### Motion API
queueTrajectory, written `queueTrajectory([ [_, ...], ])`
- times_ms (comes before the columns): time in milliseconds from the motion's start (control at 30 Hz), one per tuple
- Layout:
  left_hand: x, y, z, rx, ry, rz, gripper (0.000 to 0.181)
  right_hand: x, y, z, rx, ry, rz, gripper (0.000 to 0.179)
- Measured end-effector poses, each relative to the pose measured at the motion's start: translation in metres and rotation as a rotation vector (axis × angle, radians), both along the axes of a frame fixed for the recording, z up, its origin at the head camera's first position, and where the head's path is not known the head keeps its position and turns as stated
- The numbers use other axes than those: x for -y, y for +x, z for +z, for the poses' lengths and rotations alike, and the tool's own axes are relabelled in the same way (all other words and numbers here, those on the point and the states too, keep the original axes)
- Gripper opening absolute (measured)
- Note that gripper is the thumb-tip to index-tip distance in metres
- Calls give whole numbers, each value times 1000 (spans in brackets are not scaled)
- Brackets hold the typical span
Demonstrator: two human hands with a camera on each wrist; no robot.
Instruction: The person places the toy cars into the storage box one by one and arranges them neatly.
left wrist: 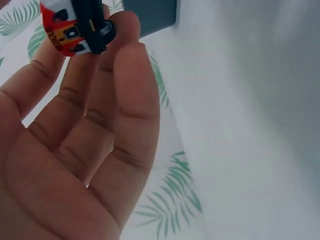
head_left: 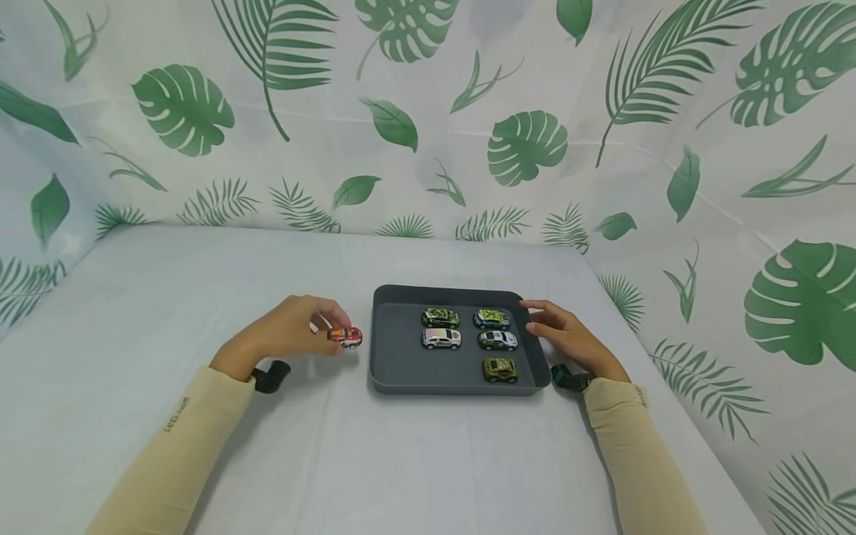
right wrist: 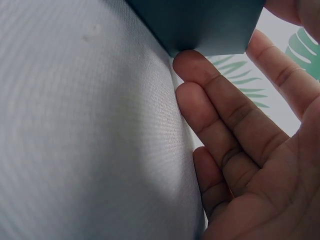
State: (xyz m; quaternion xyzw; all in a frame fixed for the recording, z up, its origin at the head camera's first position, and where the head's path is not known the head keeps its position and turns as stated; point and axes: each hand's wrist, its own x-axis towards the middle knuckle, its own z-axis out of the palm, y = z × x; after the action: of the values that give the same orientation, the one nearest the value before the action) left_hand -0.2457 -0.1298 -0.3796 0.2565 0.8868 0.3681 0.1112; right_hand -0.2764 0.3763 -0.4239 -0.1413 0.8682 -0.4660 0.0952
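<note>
My left hand (head_left: 294, 327) pinches a red toy car (head_left: 349, 337) between thumb and fingertips, just left of a grey tray (head_left: 400, 364). In the left wrist view the car (left wrist: 67, 32) shows red, white and yellow markings and a dark wheel. On the tray's right side, my right hand (head_left: 568, 338) rests with fingers extended, fingertips at the wall and rim. Toy cars stand inside the tray: a camouflage car (head_left: 440, 318) above a white one (head_left: 441, 339), and a green-blue car (head_left: 491, 319) above a white-green one (head_left: 498, 340). An olive car (head_left: 499, 370) stands near the front right.
A white cloth (head_left: 321, 438) covers the table under the tray. Behind and to the right hangs a white curtain (head_left: 455, 148) with green leaf prints. Dark bands with small devices (head_left: 270, 377) are worn at both wrists.
</note>
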Motion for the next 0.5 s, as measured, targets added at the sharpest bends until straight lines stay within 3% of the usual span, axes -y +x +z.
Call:
queueTrajectory([
  [300, -6, 3, -1, -53, 51, 8, 30, -1, -1, -1, 4, -6, -1, 56],
  [500, -13, 6, -1, -41, 77, 13, 30, 0, 0, 0, 8, -7, 2, 56],
])
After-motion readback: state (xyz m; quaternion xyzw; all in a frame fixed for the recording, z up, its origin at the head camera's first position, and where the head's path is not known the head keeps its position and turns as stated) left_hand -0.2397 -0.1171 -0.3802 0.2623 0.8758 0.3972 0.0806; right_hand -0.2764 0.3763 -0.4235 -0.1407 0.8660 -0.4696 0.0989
